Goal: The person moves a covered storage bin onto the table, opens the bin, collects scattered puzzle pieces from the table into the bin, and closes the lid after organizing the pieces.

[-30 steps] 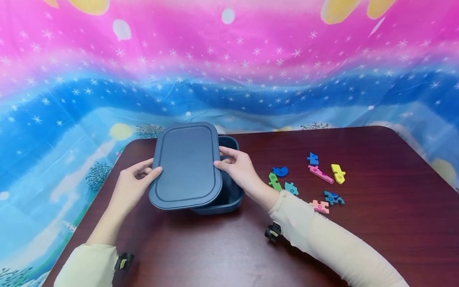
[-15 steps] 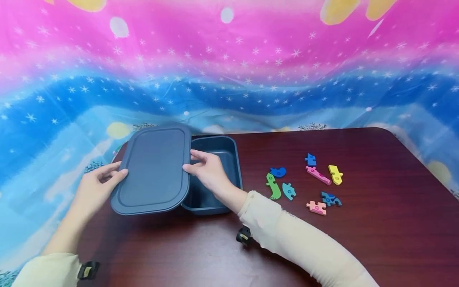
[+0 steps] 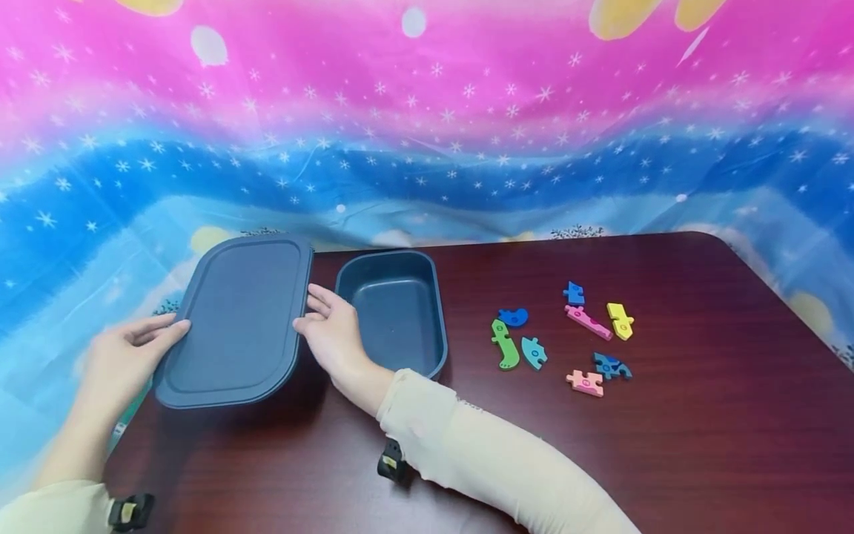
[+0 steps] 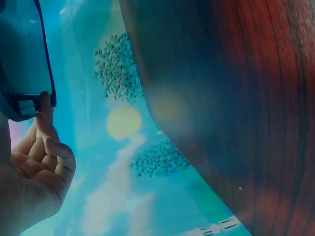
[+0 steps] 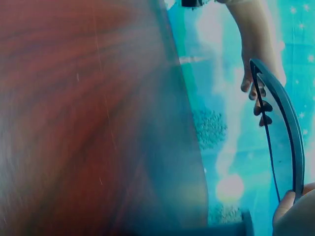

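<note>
Head view: left hand (image 3: 120,360) and right hand (image 3: 336,345) pinch opposite edges of the gray lid (image 3: 236,322) beside the box (image 3: 404,319).

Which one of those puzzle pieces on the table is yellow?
The piece just right of the long pink one; the others are green, pinkish or bluish.

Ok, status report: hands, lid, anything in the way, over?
Left hand and right hand grip opposite sides of the lid. Lid off, held aloft left of the open box. Puzzle pieces right of the box, not in the way.
</note>
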A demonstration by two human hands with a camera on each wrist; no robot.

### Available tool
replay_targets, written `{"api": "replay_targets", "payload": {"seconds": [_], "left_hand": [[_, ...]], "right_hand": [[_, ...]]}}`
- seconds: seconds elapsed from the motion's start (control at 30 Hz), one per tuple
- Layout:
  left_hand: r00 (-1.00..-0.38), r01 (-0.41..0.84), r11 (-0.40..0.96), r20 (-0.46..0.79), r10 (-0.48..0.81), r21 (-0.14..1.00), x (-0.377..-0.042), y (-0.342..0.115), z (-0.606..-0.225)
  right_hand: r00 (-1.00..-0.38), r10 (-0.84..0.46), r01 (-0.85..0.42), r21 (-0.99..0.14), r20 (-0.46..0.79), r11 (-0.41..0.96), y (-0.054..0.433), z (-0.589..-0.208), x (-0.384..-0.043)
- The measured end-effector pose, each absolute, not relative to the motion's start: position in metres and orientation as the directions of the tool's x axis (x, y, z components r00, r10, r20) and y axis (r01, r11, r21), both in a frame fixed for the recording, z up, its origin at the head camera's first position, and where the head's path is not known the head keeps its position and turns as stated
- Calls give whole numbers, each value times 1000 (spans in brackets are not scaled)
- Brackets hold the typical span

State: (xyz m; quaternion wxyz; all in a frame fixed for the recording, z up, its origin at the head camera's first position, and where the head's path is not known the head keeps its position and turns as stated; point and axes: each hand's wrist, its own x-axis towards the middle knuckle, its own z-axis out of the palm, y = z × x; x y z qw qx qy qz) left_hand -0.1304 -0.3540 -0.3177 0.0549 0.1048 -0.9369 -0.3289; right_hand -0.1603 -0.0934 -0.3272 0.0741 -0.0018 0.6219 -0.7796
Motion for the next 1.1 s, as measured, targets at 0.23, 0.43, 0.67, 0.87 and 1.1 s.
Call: {"api": "replay_targets", "payload": {"seconds": [0.23, 0.43, 0.67, 0.87, 1.1], "left_hand": [[-938, -238, 722, 37, -344, 650, -128, -372, -329], [-958, -172, 731, 62, -282, 660, -129, -384, -344], [-991, -121, 778, -38, -124, 616, -136, -392, -355], [-995, -85, 851, -96, -42, 519, -148, -396, -365], [-995, -66, 889, -91, -27, 453, -159, -396, -374]], "right_hand": [[-994, -109, 43, -992, -30, -119, -116, -343, -141], [-990, -136, 48, -998, -43, -30, -129, -359, -132], [-991, -99, 80, -991, -90, 104, -145, -366, -139], [-990, -77, 94, -964, -117, 250, -154, -376, -145], [-992, -64, 86, -958, -108, 273, -159, -384, -149]]}}
